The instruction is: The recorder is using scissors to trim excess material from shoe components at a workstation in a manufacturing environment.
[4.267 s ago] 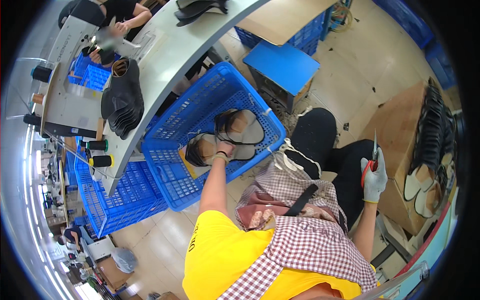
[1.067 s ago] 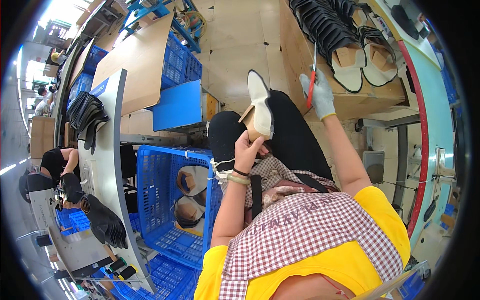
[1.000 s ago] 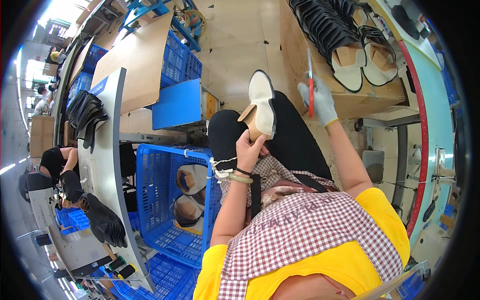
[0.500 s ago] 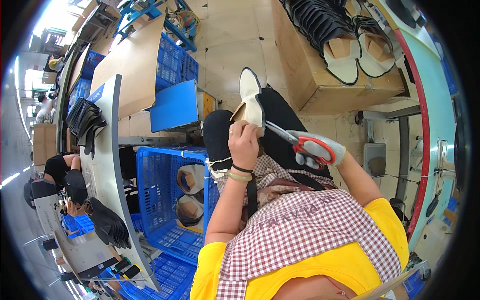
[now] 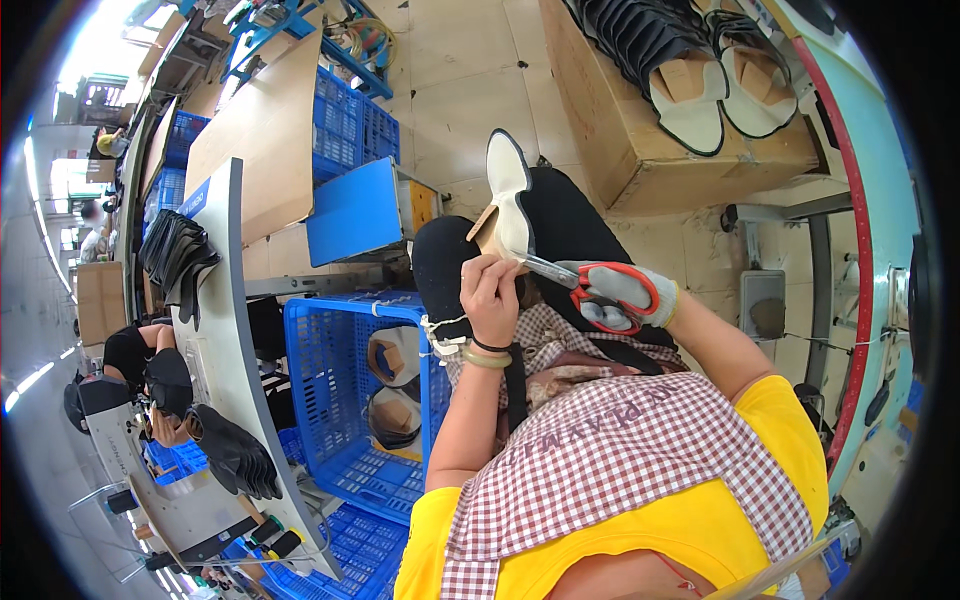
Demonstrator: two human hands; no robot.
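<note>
My left hand, bare with bands at the wrist, pinches the near end of a shoe upper. The upper is cream inside with a black edge and a tan stiffener piece, and it stands up over my dark-trousered knees. In my right hand, which wears a grey-white glove, is a pair of scissors with red handles. Their blades point left and meet the edge of the upper right beside my left fingertips. Whether the blade tips are parted cannot be made out.
To my left stands a blue plastic crate with several shoe uppers inside. Beyond it, a grey table carries stacks of black pieces; a co-worker sits there. A cardboard box at the far right bears rows of uppers.
The scissors have moved left and nearer, so their blades now lie at the upper's near end by my left fingers. My left hand keeps its pinch. The view has shifted slightly.
</note>
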